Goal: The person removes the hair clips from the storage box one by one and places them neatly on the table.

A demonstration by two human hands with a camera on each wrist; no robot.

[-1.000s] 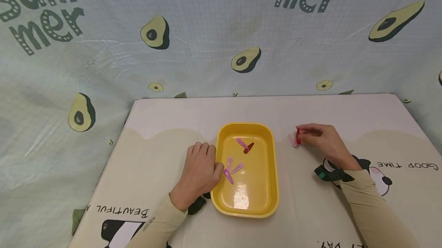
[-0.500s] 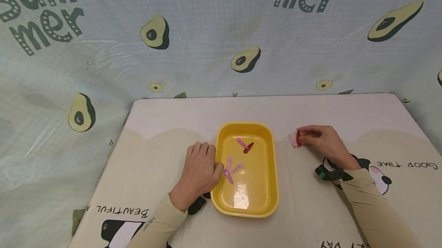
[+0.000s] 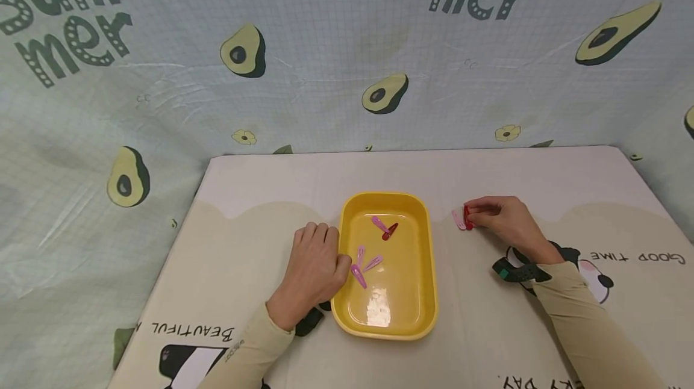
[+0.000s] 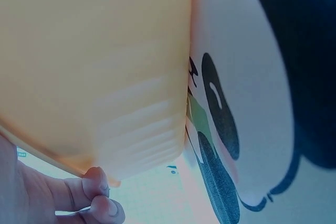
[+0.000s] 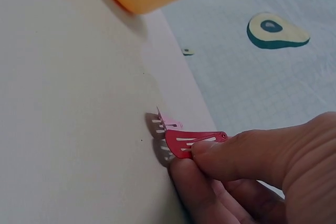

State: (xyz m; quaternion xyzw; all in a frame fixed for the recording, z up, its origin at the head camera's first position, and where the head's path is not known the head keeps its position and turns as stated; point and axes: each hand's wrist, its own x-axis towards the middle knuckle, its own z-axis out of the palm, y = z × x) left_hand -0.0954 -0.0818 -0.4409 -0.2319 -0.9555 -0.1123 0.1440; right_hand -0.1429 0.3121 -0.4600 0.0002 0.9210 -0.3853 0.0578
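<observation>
My right hand (image 3: 506, 220) pinches a red snap hair clip (image 5: 191, 141) between thumb and fingers, held on edge close over the table. Right beside it, on its left in the head view, a pink hair clip (image 3: 458, 220) stands on the tabletop, partly hidden behind the red one in the right wrist view. My left hand (image 3: 314, 268) grips the left rim of a yellow tray (image 3: 432, 280), fingertips (image 4: 97, 182) curled at its edge in the left wrist view. Inside the tray lie several pink hair clips (image 3: 373, 264) and one dark red hair clip (image 3: 389, 232).
A printed cloth covers the table (image 3: 260, 184), with lettering and cartoon animals on it. Behind the table's far edge hangs a pale curtain (image 3: 325, 46) with avocado prints. The tray's raised wall separates the clips inside from the pair at its right.
The red clip has come down slightly beside the pink one, then shifted a little left with my right hand. My left hand and the tray hold still.
</observation>
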